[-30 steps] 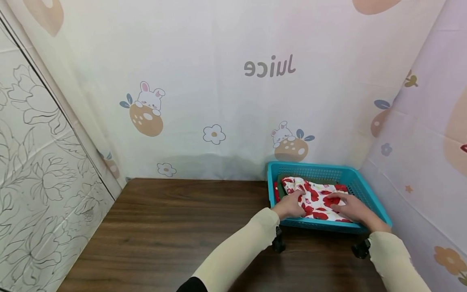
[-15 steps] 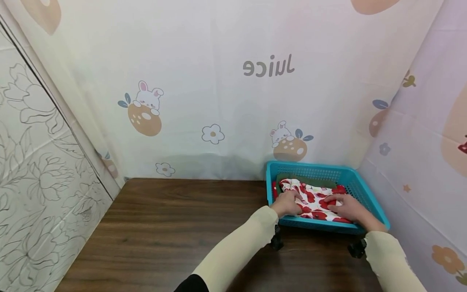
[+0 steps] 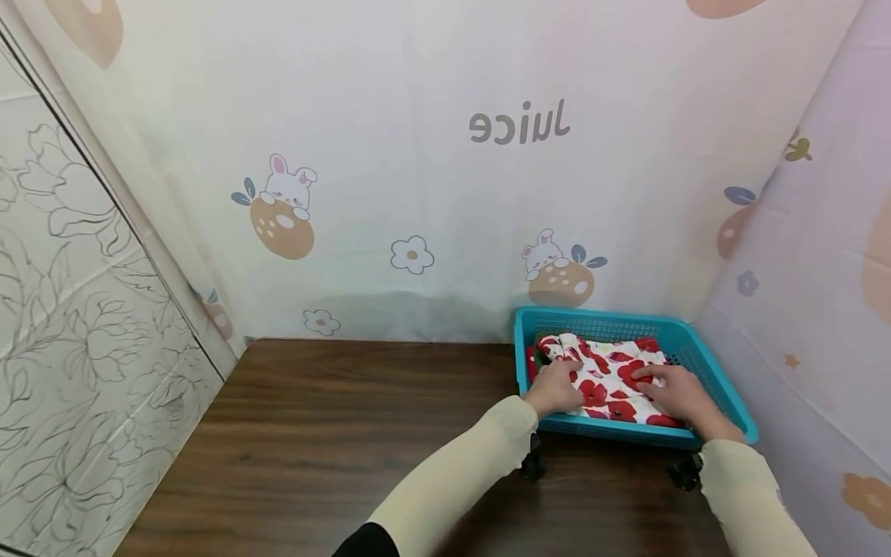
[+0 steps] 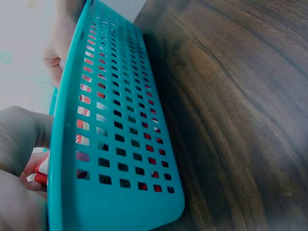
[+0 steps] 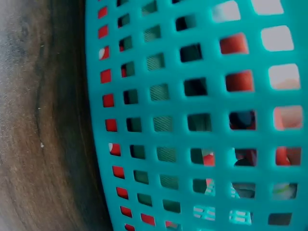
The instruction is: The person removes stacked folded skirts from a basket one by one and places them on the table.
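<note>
Both hands, left hand (image 3: 555, 389) and right hand (image 3: 674, 392), rest with relaxed, fairly flat fingers on a folded red-flowered cloth (image 3: 607, 374) inside a teal basket (image 3: 724, 391) on the desk (image 3: 334, 433), apparently pressing it down; next likely calls for smoothing evenly.
</note>
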